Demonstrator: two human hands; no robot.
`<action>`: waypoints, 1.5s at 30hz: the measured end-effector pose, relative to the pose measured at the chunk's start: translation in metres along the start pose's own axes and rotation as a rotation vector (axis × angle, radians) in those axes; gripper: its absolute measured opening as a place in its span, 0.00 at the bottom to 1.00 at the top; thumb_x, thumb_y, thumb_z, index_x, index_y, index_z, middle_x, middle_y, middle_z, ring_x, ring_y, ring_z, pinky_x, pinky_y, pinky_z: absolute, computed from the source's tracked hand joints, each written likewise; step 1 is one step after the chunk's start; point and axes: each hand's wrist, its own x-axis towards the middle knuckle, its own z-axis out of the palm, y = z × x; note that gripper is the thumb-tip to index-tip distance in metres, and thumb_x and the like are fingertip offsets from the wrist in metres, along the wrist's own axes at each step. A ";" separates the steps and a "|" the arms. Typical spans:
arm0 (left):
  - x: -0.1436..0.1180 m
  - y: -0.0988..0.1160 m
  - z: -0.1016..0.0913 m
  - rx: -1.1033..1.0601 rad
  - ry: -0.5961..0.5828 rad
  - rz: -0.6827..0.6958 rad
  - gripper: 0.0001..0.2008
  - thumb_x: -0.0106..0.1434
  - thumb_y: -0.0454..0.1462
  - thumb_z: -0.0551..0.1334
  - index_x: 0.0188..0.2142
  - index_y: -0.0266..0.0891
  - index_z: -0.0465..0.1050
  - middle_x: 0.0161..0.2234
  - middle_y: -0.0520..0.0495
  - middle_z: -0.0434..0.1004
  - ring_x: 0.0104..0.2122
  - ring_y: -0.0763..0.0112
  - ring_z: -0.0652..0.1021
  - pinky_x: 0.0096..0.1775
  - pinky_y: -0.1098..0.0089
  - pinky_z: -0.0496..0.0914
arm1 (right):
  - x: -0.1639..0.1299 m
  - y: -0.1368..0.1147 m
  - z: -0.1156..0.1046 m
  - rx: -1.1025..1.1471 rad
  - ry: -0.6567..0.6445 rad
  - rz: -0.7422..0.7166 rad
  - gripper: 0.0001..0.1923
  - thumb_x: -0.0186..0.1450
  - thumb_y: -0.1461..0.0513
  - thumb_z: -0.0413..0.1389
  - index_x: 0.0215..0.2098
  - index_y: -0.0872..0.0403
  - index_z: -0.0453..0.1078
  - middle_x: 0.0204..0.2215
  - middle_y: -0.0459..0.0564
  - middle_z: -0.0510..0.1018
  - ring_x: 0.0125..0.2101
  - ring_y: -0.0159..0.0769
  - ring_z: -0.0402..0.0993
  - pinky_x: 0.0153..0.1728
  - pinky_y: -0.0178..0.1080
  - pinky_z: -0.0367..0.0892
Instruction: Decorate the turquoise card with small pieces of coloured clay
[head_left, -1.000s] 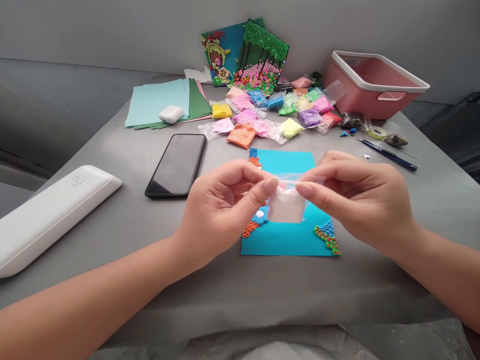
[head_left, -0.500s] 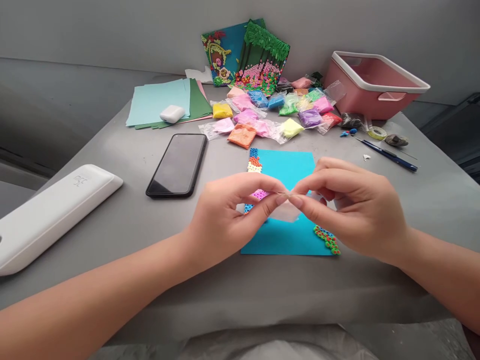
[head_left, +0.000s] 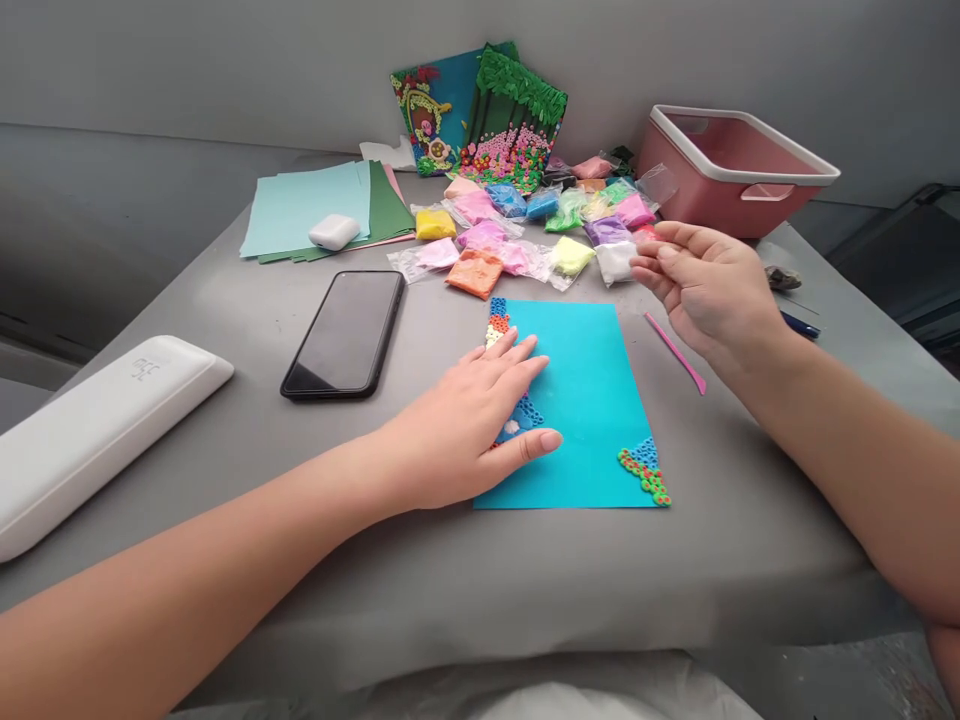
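My left hand [head_left: 480, 420] lies open and flat on the left part of a bright blue sheet [head_left: 585, 400], fingers spread. It covers much of a strip of coloured bead-like clay pieces along that edge; a blue clay patch [head_left: 529, 410] shows between thumb and fingers. At the sheet's lower right corner sit green, red and blue clay pieces [head_left: 646, 470]. My right hand [head_left: 709, 285] is raised past the sheet's far right corner, fingers pinched at the edge of a clear packet of white clay [head_left: 616, 263]. Below it lies a pink modelling tool [head_left: 676, 354].
Several clay packets [head_left: 476, 272] lie behind the sheet, with a pink bin [head_left: 739, 185] at back right. Decorated pictures [head_left: 517, 120] lean on the wall. Left are a phone [head_left: 345, 333], coloured paper [head_left: 300, 205], a white case [head_left: 334, 232] and a white device [head_left: 112, 430].
Both hands pinched a bag together over the sheet. Now my left hand is spread flat on the sheet, and my right hand has moved away and right, with the white packet among the others.
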 end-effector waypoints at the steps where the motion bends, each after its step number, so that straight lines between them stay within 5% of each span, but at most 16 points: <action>1: 0.000 0.000 0.001 -0.007 -0.010 -0.009 0.40 0.74 0.60 0.48 0.73 0.35 0.56 0.76 0.39 0.45 0.76 0.52 0.47 0.73 0.49 0.47 | -0.003 -0.001 0.001 0.017 -0.036 0.000 0.07 0.63 0.64 0.69 0.36 0.51 0.75 0.33 0.44 0.80 0.33 0.29 0.80 0.39 0.33 0.81; 5: 0.003 0.005 0.005 0.000 -0.021 -0.060 0.43 0.74 0.61 0.42 0.75 0.33 0.51 0.76 0.38 0.43 0.76 0.51 0.44 0.73 0.46 0.43 | -0.021 -0.005 0.005 0.028 -0.190 -0.001 0.15 0.59 0.51 0.72 0.32 0.52 0.77 0.27 0.43 0.81 0.28 0.28 0.80 0.32 0.31 0.81; 8: 0.006 0.015 0.008 0.047 -0.005 -0.140 0.43 0.75 0.59 0.40 0.75 0.29 0.48 0.76 0.35 0.41 0.76 0.49 0.44 0.72 0.41 0.39 | -0.029 -0.007 0.010 0.025 -0.225 -0.043 0.17 0.53 0.55 0.77 0.33 0.51 0.77 0.30 0.42 0.83 0.32 0.29 0.83 0.33 0.29 0.80; 12: 0.010 0.029 0.013 0.036 0.002 -0.222 0.44 0.75 0.59 0.41 0.75 0.26 0.45 0.76 0.31 0.38 0.76 0.46 0.40 0.72 0.38 0.38 | -0.038 -0.013 0.018 0.009 -0.219 0.009 0.18 0.59 0.47 0.71 0.34 0.52 0.77 0.33 0.48 0.85 0.34 0.33 0.85 0.31 0.31 0.81; 15: 0.010 0.032 0.014 -0.032 0.080 -0.207 0.44 0.74 0.60 0.41 0.75 0.29 0.46 0.77 0.31 0.38 0.76 0.47 0.38 0.71 0.36 0.37 | -0.049 -0.024 0.021 -0.040 -0.284 -0.015 0.19 0.56 0.48 0.73 0.32 0.53 0.77 0.29 0.47 0.84 0.29 0.33 0.84 0.30 0.34 0.82; 18: 0.010 0.032 0.011 -0.152 0.186 -0.162 0.41 0.74 0.59 0.45 0.74 0.33 0.50 0.77 0.33 0.42 0.76 0.48 0.39 0.71 0.38 0.36 | -0.064 -0.036 0.024 -0.042 -0.353 -0.072 0.18 0.55 0.51 0.75 0.36 0.50 0.78 0.34 0.46 0.86 0.36 0.36 0.86 0.33 0.34 0.82; 23: 0.011 0.033 0.000 -0.629 0.402 -0.129 0.25 0.74 0.50 0.55 0.61 0.38 0.69 0.64 0.36 0.72 0.67 0.50 0.69 0.66 0.49 0.63 | -0.080 -0.040 0.024 -0.179 -0.517 -0.125 0.17 0.61 0.48 0.69 0.32 0.52 0.79 0.26 0.46 0.83 0.27 0.35 0.84 0.26 0.35 0.80; 26: 0.013 0.031 -0.005 -0.847 0.492 -0.103 0.13 0.72 0.45 0.61 0.49 0.40 0.74 0.52 0.42 0.80 0.54 0.59 0.79 0.55 0.60 0.73 | -0.087 -0.032 0.023 -0.194 -0.520 -0.217 0.12 0.62 0.53 0.70 0.38 0.51 0.80 0.31 0.45 0.85 0.34 0.36 0.85 0.31 0.35 0.82; 28: 0.014 0.029 -0.007 -0.909 0.501 -0.134 0.10 0.71 0.43 0.63 0.45 0.40 0.74 0.49 0.44 0.81 0.48 0.63 0.81 0.49 0.64 0.75 | -0.092 -0.026 0.022 -0.170 -0.534 -0.211 0.10 0.68 0.53 0.65 0.41 0.50 0.80 0.35 0.47 0.86 0.37 0.37 0.86 0.32 0.36 0.82; 32: 0.013 0.026 -0.006 -0.963 0.473 -0.221 0.09 0.70 0.42 0.65 0.43 0.39 0.74 0.45 0.46 0.83 0.45 0.67 0.82 0.46 0.68 0.76 | -0.100 -0.018 0.017 -0.222 -0.546 -0.223 0.11 0.67 0.54 0.66 0.32 0.51 0.79 0.25 0.45 0.83 0.25 0.33 0.82 0.26 0.35 0.79; 36: 0.009 0.025 -0.003 -1.005 0.476 -0.175 0.05 0.71 0.40 0.64 0.42 0.42 0.75 0.40 0.50 0.84 0.42 0.70 0.82 0.44 0.70 0.76 | -0.104 -0.015 0.013 -0.260 -0.536 -0.297 0.07 0.70 0.56 0.63 0.39 0.50 0.80 0.33 0.47 0.86 0.33 0.36 0.85 0.33 0.38 0.82; 41: 0.007 0.027 0.002 -0.978 0.444 -0.119 0.03 0.71 0.38 0.63 0.42 0.42 0.75 0.30 0.52 0.83 0.36 0.67 0.84 0.37 0.68 0.77 | -0.110 -0.017 0.011 -0.335 -0.509 -0.384 0.04 0.66 0.60 0.67 0.33 0.50 0.79 0.27 0.43 0.85 0.27 0.33 0.84 0.30 0.35 0.81; 45: 0.006 0.026 0.002 -1.062 0.427 -0.087 0.03 0.71 0.37 0.64 0.42 0.42 0.74 0.33 0.50 0.85 0.38 0.66 0.85 0.39 0.68 0.80 | -0.114 -0.017 0.008 -0.393 -0.523 -0.532 0.07 0.70 0.65 0.61 0.42 0.48 0.79 0.36 0.44 0.87 0.34 0.34 0.86 0.38 0.37 0.82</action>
